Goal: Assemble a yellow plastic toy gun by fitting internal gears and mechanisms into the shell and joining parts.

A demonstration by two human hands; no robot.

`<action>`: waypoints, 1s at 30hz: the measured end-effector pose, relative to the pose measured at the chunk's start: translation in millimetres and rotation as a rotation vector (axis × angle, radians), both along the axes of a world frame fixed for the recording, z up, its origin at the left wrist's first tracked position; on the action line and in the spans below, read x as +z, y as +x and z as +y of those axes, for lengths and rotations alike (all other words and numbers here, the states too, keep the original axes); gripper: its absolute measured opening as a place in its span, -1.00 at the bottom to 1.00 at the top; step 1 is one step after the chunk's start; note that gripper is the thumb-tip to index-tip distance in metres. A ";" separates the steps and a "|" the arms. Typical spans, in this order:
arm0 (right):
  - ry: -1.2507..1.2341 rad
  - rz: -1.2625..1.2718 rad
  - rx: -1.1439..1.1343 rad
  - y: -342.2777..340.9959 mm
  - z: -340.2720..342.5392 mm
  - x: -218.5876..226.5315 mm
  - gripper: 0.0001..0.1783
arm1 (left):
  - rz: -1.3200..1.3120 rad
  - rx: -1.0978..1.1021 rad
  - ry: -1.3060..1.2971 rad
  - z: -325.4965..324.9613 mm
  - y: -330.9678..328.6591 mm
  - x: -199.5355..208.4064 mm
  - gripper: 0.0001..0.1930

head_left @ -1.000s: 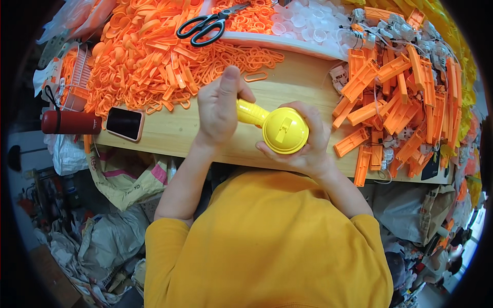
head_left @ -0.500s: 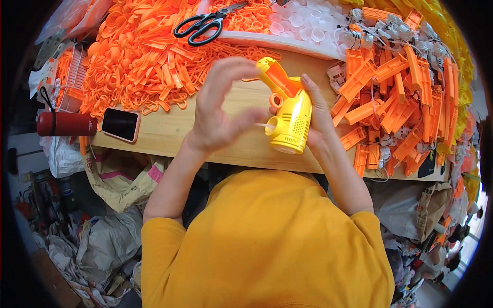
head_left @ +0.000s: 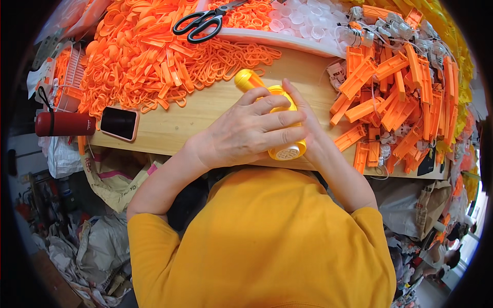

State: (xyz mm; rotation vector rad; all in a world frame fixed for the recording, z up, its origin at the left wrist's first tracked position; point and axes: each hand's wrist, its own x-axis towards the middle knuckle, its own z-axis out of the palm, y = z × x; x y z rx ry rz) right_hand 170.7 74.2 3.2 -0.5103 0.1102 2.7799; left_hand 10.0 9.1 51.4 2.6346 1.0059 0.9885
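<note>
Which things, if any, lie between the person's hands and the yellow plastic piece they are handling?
Nothing visible does: the left hand is wrapped over the yellow plastic piece, and the right hand cups it from the other side.

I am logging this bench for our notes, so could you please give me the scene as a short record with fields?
Held item: yellow plastic handheld fan body, handle pointing away, grille end toward the person
Left hand: wrapped over the top
Right hand: cupping the right side
Surface: wooden tabletop
Left of hands: black phone in pink case, red cylindrical flask
Far edge: black-handled scissors
Right: pile of orange plastic channel pieces
</note>
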 end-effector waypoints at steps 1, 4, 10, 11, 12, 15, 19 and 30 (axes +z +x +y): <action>0.039 -0.060 0.023 -0.3 -2.3 8.2 -0.33 | -0.001 -0.015 0.001 0.7 -2.0 0.4 -0.41; 0.280 -0.272 0.099 3.8 -5.0 11.9 -0.32 | -0.148 0.031 -0.043 4.5 -16.8 2.2 -0.35; 2.014 -1.145 -0.422 30.3 -11.9 -4.4 -0.53 | -0.959 0.093 -0.468 2.0 -28.2 -19.6 -0.21; 2.109 -1.021 -0.572 31.0 -10.3 1.1 -0.43 | -1.035 0.097 -0.519 1.0 -26.4 -22.4 -0.21; 2.113 -1.008 -0.578 26.0 -9.6 13.0 -0.43 | -1.111 0.105 -0.570 -2.5 -23.3 -21.5 -0.21; 2.376 -0.806 -0.406 11.8 -2.3 37.7 0.00 | -1.134 0.156 -0.578 -5.5 -14.5 -23.1 -0.22; 2.021 -0.604 -0.107 5.4 7.5 29.9 -0.01 | -0.931 0.273 -0.491 -3.5 -8.3 -30.3 -0.24; 1.677 -0.674 0.056 7.5 -2.3 15.0 -0.17 | -0.719 0.470 -0.443 -6.4 -5.5 -30.8 -0.33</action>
